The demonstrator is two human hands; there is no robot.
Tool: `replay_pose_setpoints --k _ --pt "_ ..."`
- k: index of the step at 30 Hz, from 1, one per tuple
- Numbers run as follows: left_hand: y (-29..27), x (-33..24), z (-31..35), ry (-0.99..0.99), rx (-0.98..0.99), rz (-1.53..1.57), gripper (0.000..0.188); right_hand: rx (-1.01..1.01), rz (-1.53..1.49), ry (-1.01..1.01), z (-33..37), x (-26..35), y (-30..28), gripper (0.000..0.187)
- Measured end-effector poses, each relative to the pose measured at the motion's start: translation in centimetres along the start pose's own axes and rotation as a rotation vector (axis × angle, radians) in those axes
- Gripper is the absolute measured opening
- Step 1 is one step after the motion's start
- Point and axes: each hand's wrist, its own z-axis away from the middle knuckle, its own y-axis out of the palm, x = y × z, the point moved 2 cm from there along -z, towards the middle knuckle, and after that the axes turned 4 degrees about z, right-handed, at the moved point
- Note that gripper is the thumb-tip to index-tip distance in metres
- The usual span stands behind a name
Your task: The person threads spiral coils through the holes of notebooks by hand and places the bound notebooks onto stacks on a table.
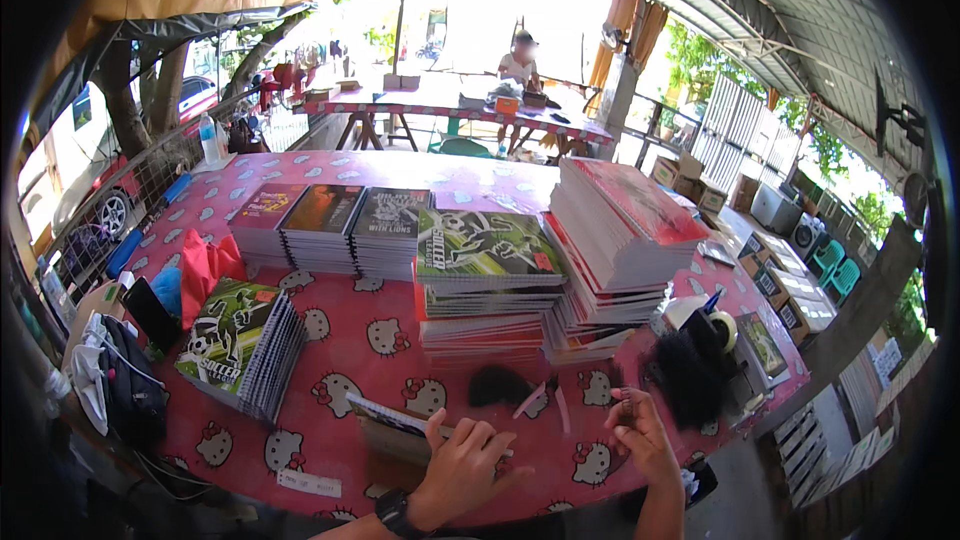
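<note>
In front of me a notebook (385, 432) stands tilted on its edge, seen nearly edge-on. My left hand (468, 465), with a dark watch on the wrist, grips its right side, fingers bent over it. To the right, my right hand (643, 432) is raised above the table with fingertips pinched together. Something thin and dark seems to be between them, too small to make out. A stack of green soccer-cover spiral notebooks (235, 340) sits at the left. Another green-topped stack (490, 245) is beyond my hands, beside a tall pile of red-and-white books (625, 210).
A pink cat-patterned cloth (330, 325) covers the table. Further stacks of notebooks (320, 215) stand at the back. A black fuzzy item (685, 375) and a tape roll (722, 330) lie at the right; a black bag (125, 380) is at the left edge. A person (520, 65) is at a far table.
</note>
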Motion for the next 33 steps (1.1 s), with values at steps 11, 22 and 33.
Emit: replay_pose_setpoints --k 11,22,33 --pt "0.2 -0.3 -0.9 -0.056 -0.007 -0.051 0.021 0.278 0.219 -0.052 -0.6 -0.6 6.0 0.035" --pt "-1.5 0.9 -0.8 0.061 -0.14 0.208 0.014 0.173 0.282 -0.287 -1.5 -1.1 7.0 0.03" --pt "-1.3 1.2 -0.6 0.019 -0.16 0.241 0.015 0.18 0.302 -0.354 -2.3 -0.7 7.5 0.026"
